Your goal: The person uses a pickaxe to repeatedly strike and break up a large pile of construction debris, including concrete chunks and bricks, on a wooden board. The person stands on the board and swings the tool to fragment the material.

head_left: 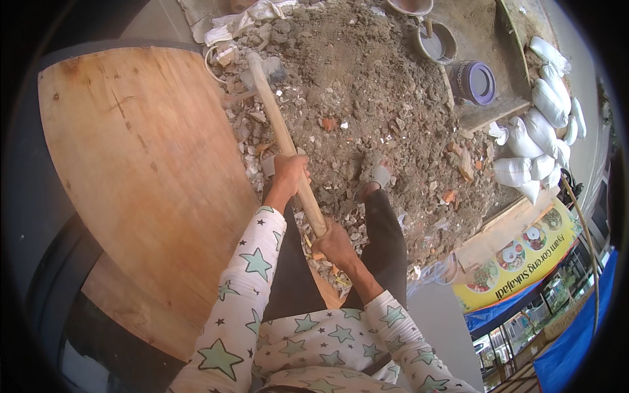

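Observation:
My left hand [290, 173] grips the wooden handle [279, 125] of what looks like a hoe, about midway along it. Nearer my body, my right hand [336, 244] is closed around the handle's lower end. The handle slants away from me to the upper left. Its dusty grey head [272, 71] rests among rubble and is hard to make out against it. A broad heap of soil and rubble [344, 83] spreads before me, with stones and brick bits in it. My sandalled foot [378, 177] stands on the heap.
A large plywood sheet [152, 147] lies along the left. At upper right are a bucket [454, 44] and a purple-rimmed paint pail [464, 81]. Several filled white sacks [540, 130] are piled at right. Below them hangs a yellow banner [521, 260] bearing writing.

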`<action>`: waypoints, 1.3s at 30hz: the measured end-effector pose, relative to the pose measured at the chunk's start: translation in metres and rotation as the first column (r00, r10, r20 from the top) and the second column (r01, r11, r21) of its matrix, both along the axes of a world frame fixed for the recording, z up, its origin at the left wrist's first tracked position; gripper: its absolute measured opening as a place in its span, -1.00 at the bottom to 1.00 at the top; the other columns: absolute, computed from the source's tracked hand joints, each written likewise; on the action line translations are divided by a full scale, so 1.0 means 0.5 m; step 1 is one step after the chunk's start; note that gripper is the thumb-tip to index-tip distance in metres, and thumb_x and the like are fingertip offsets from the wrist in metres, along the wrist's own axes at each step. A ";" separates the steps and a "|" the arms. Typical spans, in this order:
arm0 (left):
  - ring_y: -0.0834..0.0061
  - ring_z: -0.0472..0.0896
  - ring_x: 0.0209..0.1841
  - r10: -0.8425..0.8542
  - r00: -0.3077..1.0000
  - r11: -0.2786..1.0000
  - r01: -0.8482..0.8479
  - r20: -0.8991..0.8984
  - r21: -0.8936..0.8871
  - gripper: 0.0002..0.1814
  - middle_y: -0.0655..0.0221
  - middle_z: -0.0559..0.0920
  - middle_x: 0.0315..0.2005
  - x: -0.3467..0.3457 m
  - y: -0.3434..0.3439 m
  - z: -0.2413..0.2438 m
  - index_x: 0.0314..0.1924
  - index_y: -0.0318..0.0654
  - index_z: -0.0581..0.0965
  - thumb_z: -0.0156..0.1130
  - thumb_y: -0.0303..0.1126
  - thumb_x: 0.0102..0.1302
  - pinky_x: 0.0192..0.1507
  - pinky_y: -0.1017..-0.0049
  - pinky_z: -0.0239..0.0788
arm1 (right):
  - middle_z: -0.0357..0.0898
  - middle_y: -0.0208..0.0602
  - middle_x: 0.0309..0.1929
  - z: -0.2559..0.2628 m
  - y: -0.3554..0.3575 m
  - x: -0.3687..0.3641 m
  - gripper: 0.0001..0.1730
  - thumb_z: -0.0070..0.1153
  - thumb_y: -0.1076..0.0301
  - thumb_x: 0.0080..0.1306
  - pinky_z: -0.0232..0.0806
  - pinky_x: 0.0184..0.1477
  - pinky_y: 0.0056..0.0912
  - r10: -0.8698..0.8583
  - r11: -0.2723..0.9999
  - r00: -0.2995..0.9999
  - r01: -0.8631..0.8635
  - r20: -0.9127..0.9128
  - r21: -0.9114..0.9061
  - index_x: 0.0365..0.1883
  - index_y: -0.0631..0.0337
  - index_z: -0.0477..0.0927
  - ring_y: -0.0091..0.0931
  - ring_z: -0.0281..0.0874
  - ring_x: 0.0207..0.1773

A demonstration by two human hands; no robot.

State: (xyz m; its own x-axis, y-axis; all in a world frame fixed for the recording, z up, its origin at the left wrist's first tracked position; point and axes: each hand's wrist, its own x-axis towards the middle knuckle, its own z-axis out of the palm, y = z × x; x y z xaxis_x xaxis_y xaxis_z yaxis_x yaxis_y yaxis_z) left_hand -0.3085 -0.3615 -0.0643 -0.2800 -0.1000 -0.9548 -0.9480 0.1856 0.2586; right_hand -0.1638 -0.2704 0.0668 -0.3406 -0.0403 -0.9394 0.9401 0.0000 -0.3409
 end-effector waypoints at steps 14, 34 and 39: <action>0.36 0.54 -0.58 0.193 0.952 0.970 -0.221 0.238 0.098 -0.78 0.29 0.52 -0.52 0.203 0.054 0.185 -0.32 -0.33 0.50 0.41 -0.47 0.12 -0.58 0.21 0.45 | 0.55 -0.03 -0.44 0.263 0.129 0.160 -0.52 0.28 0.38 -0.11 0.39 -0.17 -0.19 0.139 0.990 0.983 -0.141 0.120 0.002 -0.16 0.32 0.54 -0.16 0.56 -0.34; 0.41 0.47 -0.47 0.622 0.774 0.736 -0.629 0.117 0.250 -0.78 0.40 0.47 -0.48 0.095 0.091 0.091 -0.27 -0.18 0.50 0.41 -0.42 0.16 -0.34 0.24 0.41 | 0.63 -0.01 -0.42 0.195 0.333 0.331 -0.62 0.16 0.48 -0.03 0.47 -0.21 0.02 0.625 0.678 0.780 -0.551 0.014 0.487 -0.17 0.15 0.50 -0.03 0.64 -0.28; 0.48 0.51 -0.45 0.592 0.765 0.786 -0.481 -0.253 0.388 -0.75 0.41 0.50 -0.47 -0.214 0.086 0.057 -0.24 -0.22 0.50 0.43 -0.42 0.17 -0.40 0.36 0.43 | 0.59 0.04 -0.40 -0.036 0.269 0.058 -0.63 0.14 0.42 0.02 0.44 -0.19 0.07 0.560 0.751 0.800 -0.382 -0.213 0.539 -0.15 0.12 0.46 -0.01 0.61 -0.25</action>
